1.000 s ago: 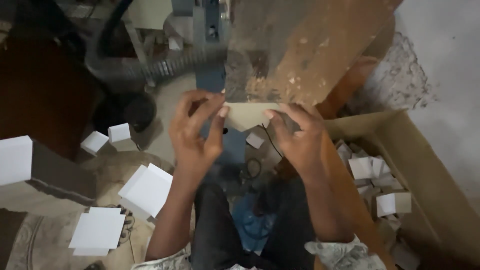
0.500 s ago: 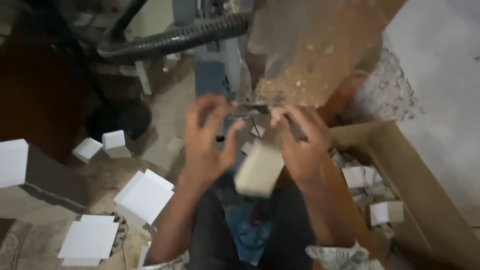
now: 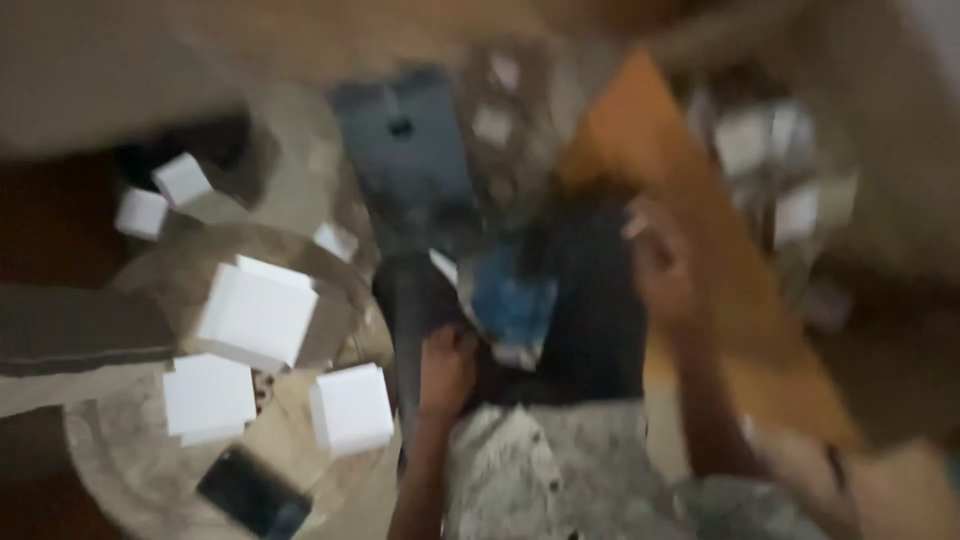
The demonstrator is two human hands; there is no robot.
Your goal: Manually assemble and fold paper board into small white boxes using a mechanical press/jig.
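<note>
Since a moment ago the pale block has left both hands. The left hand [image 3: 447, 368] now rests on a dark trouser leg [image 3: 420, 300]; the right hand [image 3: 660, 262] hangs loosely curled, apparently empty through blur. White blocks [image 3: 255, 318] lie left.

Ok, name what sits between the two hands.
Head view, blurred: between left hand and right hand lie a dark-trousered leg and a blue patch.
</note>
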